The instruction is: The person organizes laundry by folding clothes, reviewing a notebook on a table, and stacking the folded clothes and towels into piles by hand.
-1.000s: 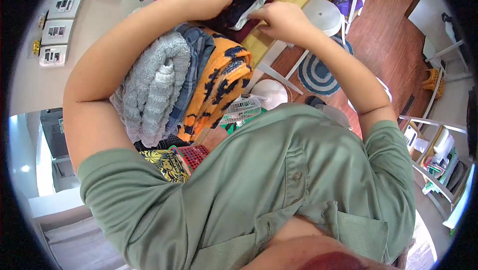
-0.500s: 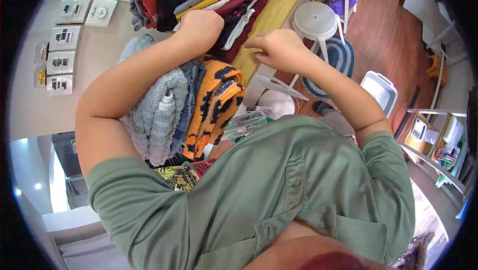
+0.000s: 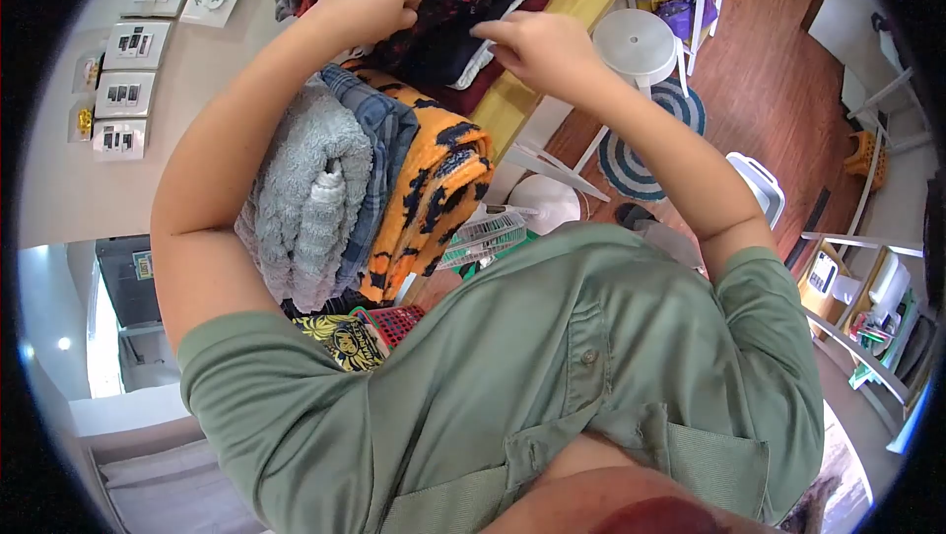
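Observation:
A dark patterned garment (image 3: 443,33), black with reddish marks and a white edge, lies folded near the front of a clothes pile. Curled fingers of my left hand (image 3: 370,4) close on its left side, their tips partly hidden. Over its right edge is my right hand (image 3: 542,49), index finger stretched out and thumb apart. Maroon cloth (image 3: 463,99) shows beneath the garment. Nearer to me stand a grey fluffy towel (image 3: 305,189), blue plaid cloth (image 3: 379,145) and an orange cloth with black patches (image 3: 424,179), all folded.
The pile rests along a wooden table (image 3: 581,2). Right of it are a white stool (image 3: 636,41), a striped round rug (image 3: 631,165) and a shelf (image 3: 709,2) with purple packages. A red basket (image 3: 396,322) sits below the towels. Switch plates (image 3: 136,41) line the wall.
Both hands have moved up and slightly apart from me, left hand further left. More of the dark garment now shows between them. The view has shifted slightly.

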